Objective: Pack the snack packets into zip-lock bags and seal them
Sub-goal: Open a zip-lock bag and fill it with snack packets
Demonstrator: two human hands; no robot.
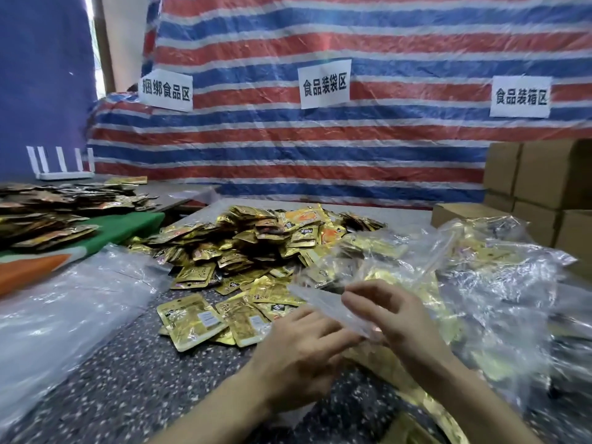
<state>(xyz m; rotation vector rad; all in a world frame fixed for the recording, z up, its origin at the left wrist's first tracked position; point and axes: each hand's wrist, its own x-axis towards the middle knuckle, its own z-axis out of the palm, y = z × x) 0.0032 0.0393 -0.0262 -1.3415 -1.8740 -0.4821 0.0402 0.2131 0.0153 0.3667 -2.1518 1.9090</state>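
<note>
Two bare hands meet over the near middle of the worktop (128, 363), both on one clear zip-lock bag (320, 302). The right hand (390, 312) arches from the right, palm down, its grip pressed together with thumb and forefinger pinching the bag's zip strip. The left hand (304, 350) lies lower and nearer, back of the hand up, fingers curled in to grip the near end of the same strip; motion blur hides its fingertips. Both forearms reach in from the bottom edge, angled toward each other.

The strip is the bag's long edge – it runs on a slant from far left down to near right between the two hands. The bag's body stretches away from the person, with gold packets showing dimly through the film.

Just beyond the hands spreads a heap of gold snack packets (256, 248), a few lying flat and apart at its near edge. Bare speckled surface lies open to the near left. Loose clear plastic (64, 315) covers the left edge, and filled clear bags (496, 283) crowd the right, close beside the right wrist.

Farther off – cardboard boxes (544, 193) stacked at the right, another packet pile (48, 213) at the far left, and a red, white and blue striped tarp (320, 149) behind.
</note>
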